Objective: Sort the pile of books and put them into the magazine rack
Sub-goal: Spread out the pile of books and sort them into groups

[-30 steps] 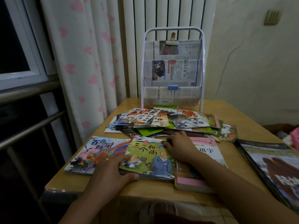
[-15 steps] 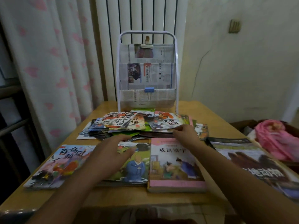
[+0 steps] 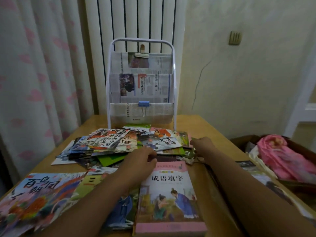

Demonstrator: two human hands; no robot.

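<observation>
A loose pile of thin picture books (image 3: 111,141) lies on the wooden table (image 3: 206,189) in front of a white-framed magazine rack (image 3: 108,86) lined with newspaper pockets. My left hand (image 3: 140,158) rests at the pile's front edge, fingers curled against a dark book there. My right hand (image 3: 202,146) grips the pile's right edge, fingers on top. Nearer me lie three separate books: a pink one (image 3: 169,194), a green one (image 3: 90,182) partly under my left arm, and a colourful one (image 3: 39,190).
A large dark-covered book (image 3: 254,173) lies at the table's right edge, under my right arm. A box with pink cloth (image 3: 282,158) stands to the right of the table. A curtain (image 3: 42,74) hangs at the left, and a radiator (image 3: 136,19) stands behind the rack.
Both hands have left the near books and moved forward to the pile. My left hand came off the green book; my right hand slid to the pile's right edge. The view has swung right.
</observation>
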